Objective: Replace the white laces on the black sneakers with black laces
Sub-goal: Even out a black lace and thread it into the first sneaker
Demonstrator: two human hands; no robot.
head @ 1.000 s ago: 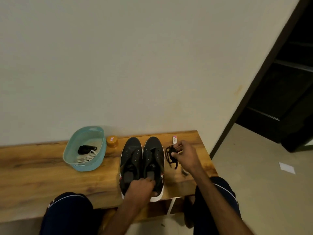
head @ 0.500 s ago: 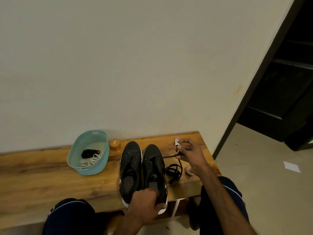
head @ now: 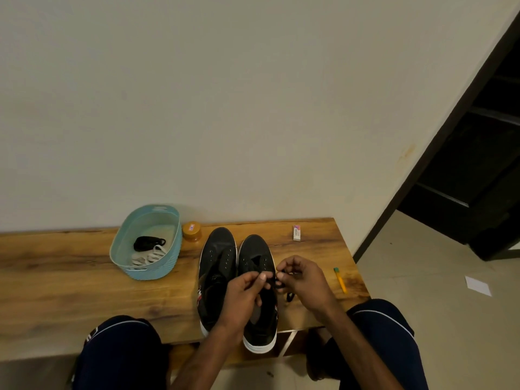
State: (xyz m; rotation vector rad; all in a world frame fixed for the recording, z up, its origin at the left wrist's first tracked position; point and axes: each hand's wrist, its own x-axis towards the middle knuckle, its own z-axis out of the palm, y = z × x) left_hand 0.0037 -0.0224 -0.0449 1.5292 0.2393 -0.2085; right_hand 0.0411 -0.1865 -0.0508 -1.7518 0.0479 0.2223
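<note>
Half a second ago my left grip (head: 242,294) was down at the heel of the right-hand sneaker (head: 257,254). My right grip (head: 305,280) held one end of the black lace (head: 289,296) out over the surface (head: 70,277), with the rest heaped beside the shoe. Now both have come together above that sneaker's eyelets. My left thumb and forefinger pinch the lace, my right fingers curl round it too, and a short tail hangs off the shoe's right edge. The heap is gone from the surface, so I judge the lace is gathered in my fingers.

Both sneakers show bare eyelets, and the white laces (head: 149,257) lie in the teal basket (head: 171,257) with a second black bundle (head: 146,243). Removal looks done. I am lining up a lace tip to start threading this shoe, and the other sneaker (head: 218,254) waits.
</note>
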